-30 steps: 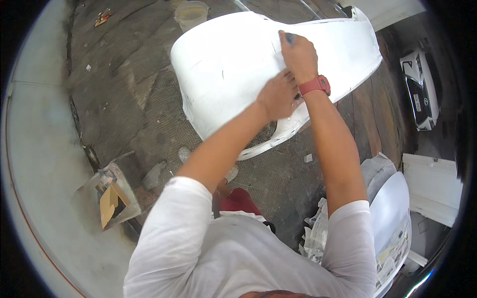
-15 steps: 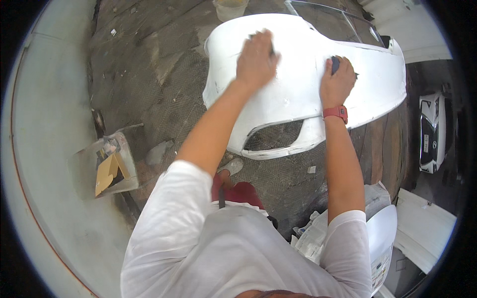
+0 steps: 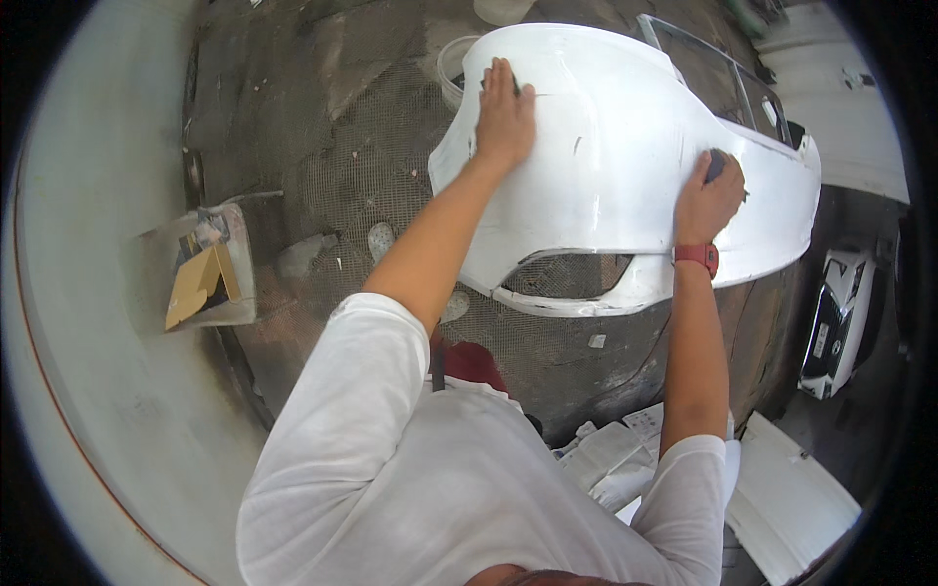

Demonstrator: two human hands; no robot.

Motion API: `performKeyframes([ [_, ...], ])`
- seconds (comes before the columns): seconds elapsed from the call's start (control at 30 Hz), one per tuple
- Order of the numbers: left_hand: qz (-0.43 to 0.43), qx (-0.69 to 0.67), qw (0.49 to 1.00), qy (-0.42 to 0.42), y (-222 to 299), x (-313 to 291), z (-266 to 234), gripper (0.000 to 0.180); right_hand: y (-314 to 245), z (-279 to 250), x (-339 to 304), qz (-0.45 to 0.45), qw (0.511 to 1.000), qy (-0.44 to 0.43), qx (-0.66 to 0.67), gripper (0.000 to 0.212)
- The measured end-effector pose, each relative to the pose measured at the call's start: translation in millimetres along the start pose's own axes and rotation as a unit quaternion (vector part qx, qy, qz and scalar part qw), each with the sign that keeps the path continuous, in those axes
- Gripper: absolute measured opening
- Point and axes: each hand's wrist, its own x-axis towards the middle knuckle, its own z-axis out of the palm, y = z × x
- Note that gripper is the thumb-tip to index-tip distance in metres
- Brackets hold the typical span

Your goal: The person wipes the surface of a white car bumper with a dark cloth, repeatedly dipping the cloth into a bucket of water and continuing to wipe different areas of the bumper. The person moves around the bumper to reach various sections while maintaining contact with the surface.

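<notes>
A large white car body panel [image 3: 625,146], shaped like a bumper cover, lies in front of me with dark scuff marks and an oblong cutout near its close edge. My left hand [image 3: 504,122] lies on its upper left part, fingers stretched and close together over a thin dark pad, of which only edges show. Farther right, my right hand [image 3: 710,202] curls round a dark blue-grey pad [image 3: 715,166] and presses it to the panel. A red watch sits on that wrist.
Beyond the panel's left end stands a bucket [image 3: 451,68]. An open cardboard box [image 3: 200,288] sits in a clear tub at left. Papers [image 3: 611,454] and a white panel [image 3: 791,498] lie at lower right. A white car front [image 3: 838,322] shows at far right.
My view has shifted, so the panel appears farther right. The left hand has moved toward the panel's left edge; the right hand keeps its pad on the right part.
</notes>
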Motion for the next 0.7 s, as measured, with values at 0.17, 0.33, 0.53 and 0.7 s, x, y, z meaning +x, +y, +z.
performKeyframes([
  [0.17,0.029,-0.023,0.999,-0.034,17.0,-138.6,3.4,0.082,-2.0,-5.1,-3.1,0.005,1.000,-0.004,0.000,0.042],
  [0.33,-0.096,-0.071,0.992,-0.026,-20.1,-71.7,-2.7,0.078,-6.6,-2.9,-1.0,0.020,1.000,-0.013,-0.003,0.044],
  [0.53,-0.238,-0.156,0.958,-0.022,-44.9,-73.8,8.7,0.072,-4.3,3.0,-2.3,0.033,0.999,-0.032,-0.002,0.048],
  [0.7,-0.175,-0.093,0.979,-0.050,-50.4,-151.0,18.4,0.071,2.4,-1.8,-4.6,0.032,0.998,-0.042,-0.022,0.049],
])
